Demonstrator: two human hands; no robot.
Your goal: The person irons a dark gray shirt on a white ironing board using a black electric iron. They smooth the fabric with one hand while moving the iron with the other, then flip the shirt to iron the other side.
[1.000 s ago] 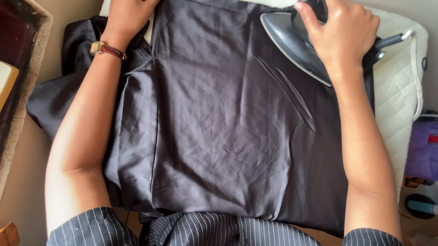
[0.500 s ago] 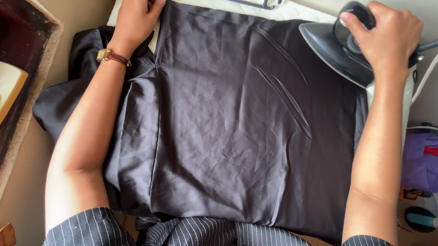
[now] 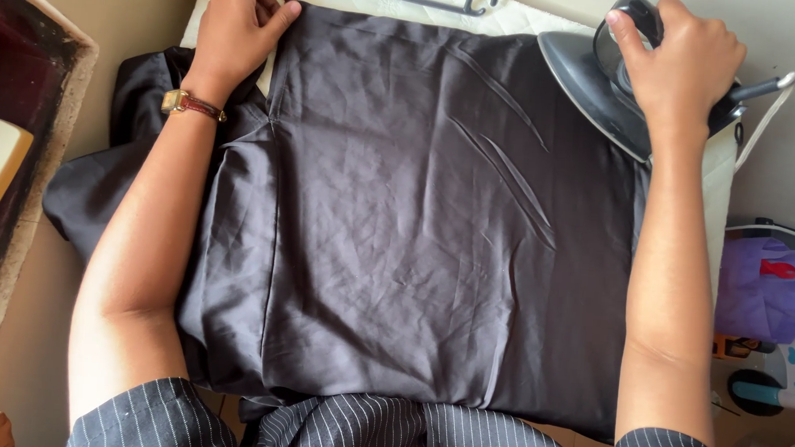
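Overhead, right hand (image 3: 686, 66) gripping iron (image 3: 600, 89), left hand (image 3: 236, 29) flat

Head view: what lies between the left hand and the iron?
In the head view, only dark creased fabric spans between the left hand and the iron.

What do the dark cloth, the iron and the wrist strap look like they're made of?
The dark grey cloth looks like a thin, smooth woven fabric with a slight sheen, possibly synthetic or a blend; it holds fine sharp creases. The iron has a dark glossy shell, seemingly plastic; its soleplate is hidden. The watch strap on the left wrist looks like reddish-brown leather, with a gold-toned metallic case.
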